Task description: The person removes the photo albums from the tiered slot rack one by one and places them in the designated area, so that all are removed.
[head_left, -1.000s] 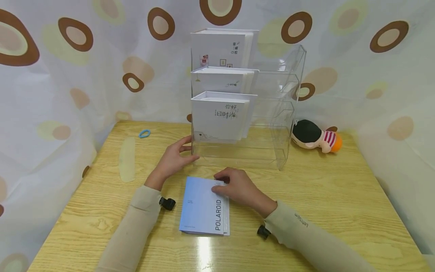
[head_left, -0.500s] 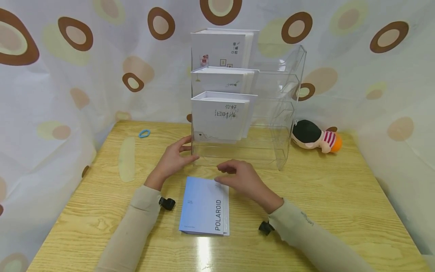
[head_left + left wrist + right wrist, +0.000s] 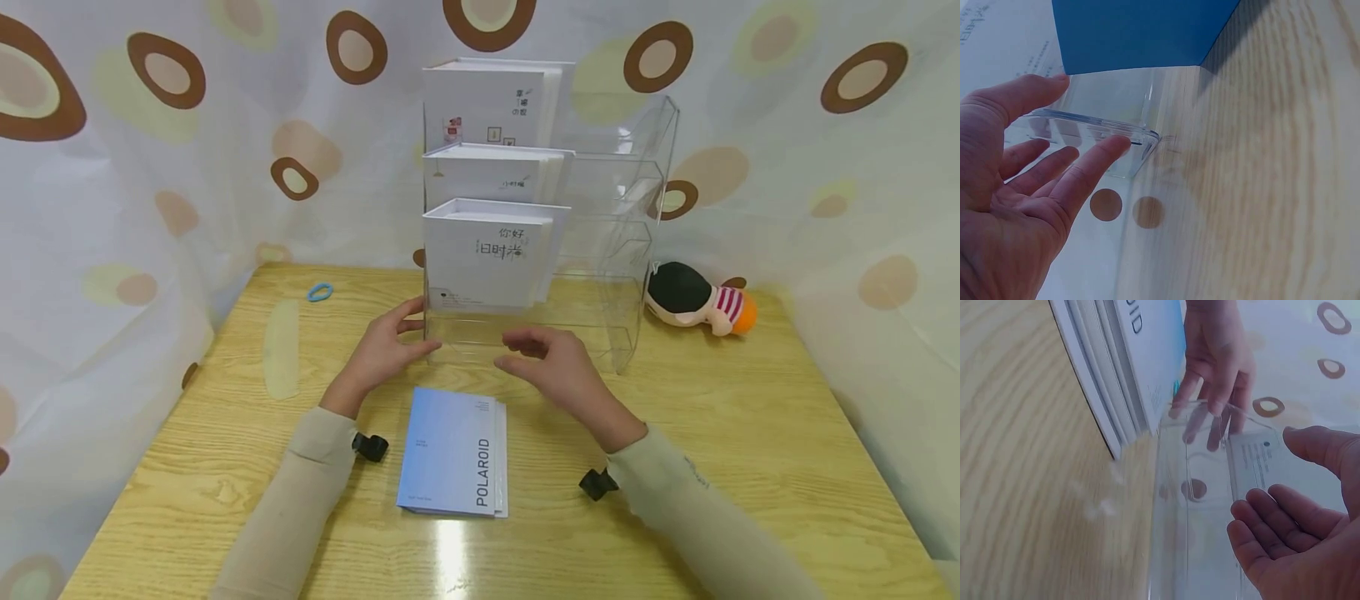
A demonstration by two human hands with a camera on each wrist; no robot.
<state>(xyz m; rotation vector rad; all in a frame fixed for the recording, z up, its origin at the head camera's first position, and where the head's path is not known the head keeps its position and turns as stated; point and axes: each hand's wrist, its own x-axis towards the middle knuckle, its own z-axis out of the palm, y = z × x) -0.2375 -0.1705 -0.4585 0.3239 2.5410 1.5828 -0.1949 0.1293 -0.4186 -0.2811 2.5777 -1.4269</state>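
Observation:
On the wooden table lies a book [image 3: 447, 454] with a pale blue-to-white cover marked POLAROID. Behind it stands a clear tiered rack [image 3: 621, 346]. My left hand [image 3: 378, 352] holds the rack's lower left side, thumb at the front and fingers behind the clear panel, as the left wrist view shows too. My right hand [image 3: 562, 371] hovers in front of the rack's bottom tier, beyond the book's upper right corner. Its fingers are loosely bent with nothing between them, and the right wrist view shows the palm [image 3: 1316, 569] bare.
White books fill the left part of the rack's tiers: a front one [image 3: 483, 262], a middle one [image 3: 480, 177] and a top one [image 3: 483, 104]. A plush doll [image 3: 697, 300] lies right of the rack. A blue ring [image 3: 319, 292] sits at the back left.
My right hand has let go of the POLAROID book's upper right part and moved up and to the right, toward the rack. The left hand and the book have stayed put.

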